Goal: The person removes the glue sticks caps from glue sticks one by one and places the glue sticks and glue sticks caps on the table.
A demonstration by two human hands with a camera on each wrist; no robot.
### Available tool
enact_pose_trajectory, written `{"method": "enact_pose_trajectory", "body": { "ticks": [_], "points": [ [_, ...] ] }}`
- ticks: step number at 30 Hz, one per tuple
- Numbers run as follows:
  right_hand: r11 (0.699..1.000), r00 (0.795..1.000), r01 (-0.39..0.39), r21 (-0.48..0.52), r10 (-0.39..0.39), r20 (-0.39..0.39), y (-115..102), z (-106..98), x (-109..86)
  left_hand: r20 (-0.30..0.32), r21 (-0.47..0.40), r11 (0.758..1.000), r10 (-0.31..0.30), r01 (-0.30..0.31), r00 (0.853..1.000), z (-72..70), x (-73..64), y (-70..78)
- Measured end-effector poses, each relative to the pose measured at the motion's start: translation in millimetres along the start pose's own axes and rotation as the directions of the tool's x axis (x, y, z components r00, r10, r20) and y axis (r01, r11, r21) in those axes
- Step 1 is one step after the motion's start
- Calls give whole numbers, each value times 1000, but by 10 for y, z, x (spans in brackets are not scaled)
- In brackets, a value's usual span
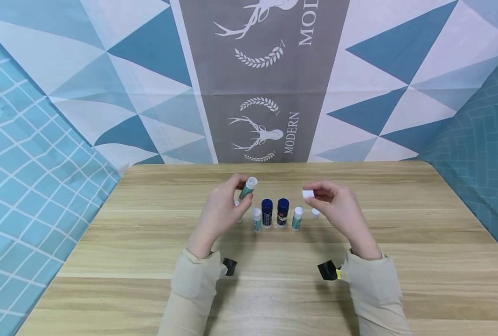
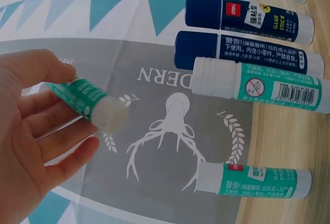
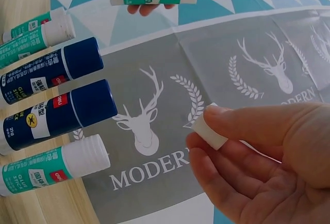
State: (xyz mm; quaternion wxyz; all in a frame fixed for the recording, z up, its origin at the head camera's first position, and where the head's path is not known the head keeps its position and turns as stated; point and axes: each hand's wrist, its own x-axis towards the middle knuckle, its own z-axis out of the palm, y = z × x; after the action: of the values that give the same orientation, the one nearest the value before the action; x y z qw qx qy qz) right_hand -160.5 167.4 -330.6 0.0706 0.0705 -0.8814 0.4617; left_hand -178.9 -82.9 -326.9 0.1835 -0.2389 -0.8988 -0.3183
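My left hand [image 1: 218,210] holds a green glue stick [image 1: 246,190] above the table, tilted, with its white end up. In the left wrist view the thumb and fingers grip that stick [image 2: 85,99] by its green label. A small white cap [image 1: 308,193] is pinched between the thumb and fingers of my right hand [image 1: 342,211], also raised off the table. Two dark blue glue sticks [image 1: 267,213] stand between the hands. Beside them are green glue sticks with white tops [image 1: 297,219], one [image 1: 238,215] partly hidden behind my left hand.
Another white cap [image 1: 315,213] lies on the wooden table [image 1: 148,289] close by my right hand. Behind the table's far edge hangs a patterned cloth [image 1: 259,93] with deer heads. Black wrist-worn pieces [image 1: 230,266] stick out inward from both cuffs.
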Motion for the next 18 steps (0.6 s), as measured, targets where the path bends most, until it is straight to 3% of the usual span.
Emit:
{"method": "enact_pose_trajectory", "body": {
  "ticks": [11,18],
  "points": [
    [997,999,35,-63,-33,25,57,-27,5,35,31,998,-49,48,998,-36,1,-66],
    [996,999,0,-85,3,37,72,-51,-1,69,21,993,-114,113,991,-84,-8,-89]
  ]
}}
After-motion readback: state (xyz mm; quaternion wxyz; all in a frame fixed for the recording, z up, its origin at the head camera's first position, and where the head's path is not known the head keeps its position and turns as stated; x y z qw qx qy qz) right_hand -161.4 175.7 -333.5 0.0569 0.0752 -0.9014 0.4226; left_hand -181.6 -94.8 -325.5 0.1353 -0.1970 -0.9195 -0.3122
